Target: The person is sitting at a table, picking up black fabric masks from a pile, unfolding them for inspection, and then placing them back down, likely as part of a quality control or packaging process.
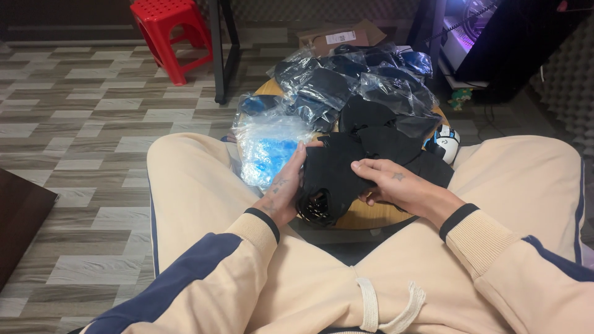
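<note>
Clear plastic bags (371, 80) holding black fabric pieces are heaped on the round wooden desk (365, 216). At the desk's near edge, the left hand (281, 188) and right hand (396, 185) have their fingers clamped on a black garment (334, 173). A crumpled blue-tinted bag (266, 148) lies just left of it.

Bagged black cloths (346, 80) crowd the far desk (365, 216); a clear bag (266, 148) blocks the left, a mouse (445, 142) the right. Bare floor (80, 124) lies open at left.
</note>
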